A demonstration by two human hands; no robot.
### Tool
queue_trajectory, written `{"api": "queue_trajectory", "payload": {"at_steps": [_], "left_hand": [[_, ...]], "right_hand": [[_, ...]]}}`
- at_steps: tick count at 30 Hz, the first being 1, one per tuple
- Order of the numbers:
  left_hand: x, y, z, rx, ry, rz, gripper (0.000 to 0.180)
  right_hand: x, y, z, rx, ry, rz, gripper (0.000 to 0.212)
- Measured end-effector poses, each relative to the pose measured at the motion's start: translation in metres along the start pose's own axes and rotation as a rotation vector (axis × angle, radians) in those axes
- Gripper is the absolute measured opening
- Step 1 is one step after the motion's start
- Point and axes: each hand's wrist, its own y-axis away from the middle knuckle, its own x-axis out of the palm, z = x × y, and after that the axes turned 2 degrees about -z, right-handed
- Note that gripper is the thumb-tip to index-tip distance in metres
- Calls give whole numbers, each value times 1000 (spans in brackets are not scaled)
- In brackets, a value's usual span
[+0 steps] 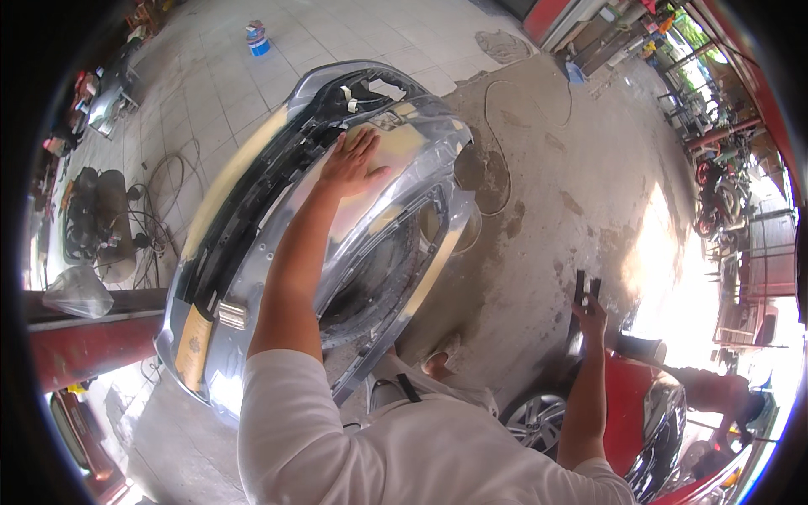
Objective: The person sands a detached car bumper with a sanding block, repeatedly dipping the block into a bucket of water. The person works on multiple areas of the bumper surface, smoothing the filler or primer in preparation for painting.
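Note:
A car bumper (383,206), grey with yellowish filler patches, lies raised in front of me and slants from lower left to upper middle. My left hand (358,168) rests flat on its upper face, fingers outstretched and holding nothing. Out to the right, away from the bumper, my right hand (592,316) is closed around a dark, flat-edged tool (580,288); its exact kind is hard to make out. A pale ribbed block (232,315) sits on the bumper's near left part, beside a tan patch (196,345).
A blue can (257,44) stands on the tiled floor beyond the bumper. Loose cables (156,223) lie at left near a dark machine (105,215). A thin hose (505,164) curves over the concrete. A red car (624,396) is close at lower right, with what looks like another person (715,391) beyond.

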Motion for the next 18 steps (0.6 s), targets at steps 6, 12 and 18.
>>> {"api": "queue_trajectory", "payload": {"at_steps": [6, 12, 18], "left_hand": [[7, 77, 3, 81, 27, -78, 93], [12, 163, 14, 119, 5, -187, 97], [7, 189, 18, 196, 22, -129, 100]], "right_hand": [[32, 33, 100, -334, 13, 8, 65], [63, 54, 164, -380, -100, 84, 62], [82, 74, 154, -358, -90, 76, 63]]}}
